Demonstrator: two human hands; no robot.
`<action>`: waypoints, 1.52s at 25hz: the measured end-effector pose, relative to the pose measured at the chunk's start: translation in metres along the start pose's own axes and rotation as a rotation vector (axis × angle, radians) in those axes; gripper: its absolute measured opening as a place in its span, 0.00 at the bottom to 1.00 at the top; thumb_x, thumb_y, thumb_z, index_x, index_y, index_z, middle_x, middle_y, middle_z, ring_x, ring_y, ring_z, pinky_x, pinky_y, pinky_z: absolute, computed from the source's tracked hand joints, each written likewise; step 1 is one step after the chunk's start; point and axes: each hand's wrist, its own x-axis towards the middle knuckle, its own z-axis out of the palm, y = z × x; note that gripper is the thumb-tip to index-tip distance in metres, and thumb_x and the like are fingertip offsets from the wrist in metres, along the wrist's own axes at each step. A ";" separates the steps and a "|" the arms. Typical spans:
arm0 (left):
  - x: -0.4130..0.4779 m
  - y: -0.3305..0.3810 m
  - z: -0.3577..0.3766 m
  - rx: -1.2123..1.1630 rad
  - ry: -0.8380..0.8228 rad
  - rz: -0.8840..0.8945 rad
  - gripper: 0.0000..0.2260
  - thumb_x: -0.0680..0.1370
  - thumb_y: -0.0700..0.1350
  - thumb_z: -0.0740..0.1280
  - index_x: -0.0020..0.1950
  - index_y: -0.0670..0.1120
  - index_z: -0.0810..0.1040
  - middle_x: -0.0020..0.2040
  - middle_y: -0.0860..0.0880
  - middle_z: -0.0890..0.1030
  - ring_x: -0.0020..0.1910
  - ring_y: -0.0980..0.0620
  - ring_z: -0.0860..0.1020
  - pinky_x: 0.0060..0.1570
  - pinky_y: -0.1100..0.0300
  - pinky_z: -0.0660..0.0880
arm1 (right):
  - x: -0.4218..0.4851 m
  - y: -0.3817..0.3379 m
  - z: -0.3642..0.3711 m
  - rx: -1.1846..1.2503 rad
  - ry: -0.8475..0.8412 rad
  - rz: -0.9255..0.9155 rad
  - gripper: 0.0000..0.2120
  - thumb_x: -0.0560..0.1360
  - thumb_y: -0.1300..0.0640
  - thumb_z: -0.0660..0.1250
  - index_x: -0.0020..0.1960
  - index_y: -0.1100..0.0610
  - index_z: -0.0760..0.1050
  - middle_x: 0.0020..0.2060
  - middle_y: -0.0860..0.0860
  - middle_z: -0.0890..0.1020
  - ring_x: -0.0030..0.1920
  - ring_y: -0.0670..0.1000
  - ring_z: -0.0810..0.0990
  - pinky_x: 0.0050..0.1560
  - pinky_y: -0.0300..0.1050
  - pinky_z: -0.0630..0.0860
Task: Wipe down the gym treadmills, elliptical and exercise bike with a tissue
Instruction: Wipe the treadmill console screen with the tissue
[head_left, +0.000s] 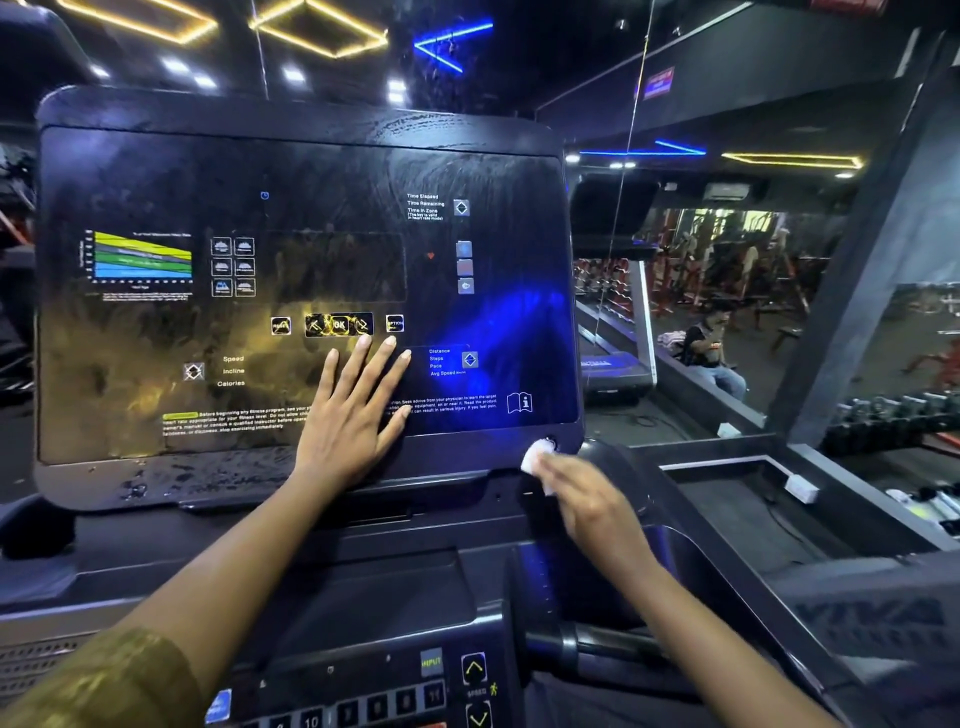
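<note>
A large dark treadmill console panel (156, 171) fills the left and middle of the head view, glossy with yellow and blue reflections. My left hand (353, 410) lies flat on its lower middle, fingers spread and straight. My right hand (587, 499) holds a crumpled white tissue (537, 457) against the panel's lower right corner, beside a small round knob. The hand is blurred. Below the panel is a key strip (395, 696) with number buttons and speed arrows.
A mirror wall (727, 260) at the right reflects another treadmill, gym racks and a seated person (711, 348). A black ledge (753, 499) with a small white box (800, 488) runs along the right. A curved handlebar (613, 639) sits under my right forearm.
</note>
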 end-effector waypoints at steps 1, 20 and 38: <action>0.000 0.000 0.000 -0.002 0.001 -0.001 0.27 0.79 0.55 0.52 0.76 0.45 0.58 0.76 0.44 0.62 0.75 0.43 0.56 0.73 0.45 0.48 | 0.012 0.006 -0.003 -0.012 0.045 0.065 0.17 0.74 0.65 0.56 0.57 0.64 0.79 0.54 0.56 0.82 0.55 0.52 0.76 0.61 0.40 0.70; -0.001 0.000 -0.002 -0.041 -0.024 -0.005 0.26 0.80 0.55 0.52 0.76 0.45 0.61 0.75 0.44 0.62 0.75 0.43 0.57 0.73 0.45 0.49 | 0.022 0.001 0.013 -0.163 0.063 0.194 0.21 0.69 0.71 0.57 0.59 0.66 0.77 0.55 0.59 0.80 0.52 0.52 0.72 0.58 0.43 0.67; -0.046 -0.085 -0.022 -0.104 -0.102 0.160 0.25 0.83 0.56 0.45 0.74 0.45 0.62 0.74 0.45 0.65 0.76 0.46 0.55 0.73 0.46 0.50 | 0.055 -0.077 0.037 -0.133 0.119 0.468 0.22 0.61 0.78 0.70 0.53 0.65 0.80 0.48 0.59 0.84 0.39 0.60 0.82 0.39 0.48 0.80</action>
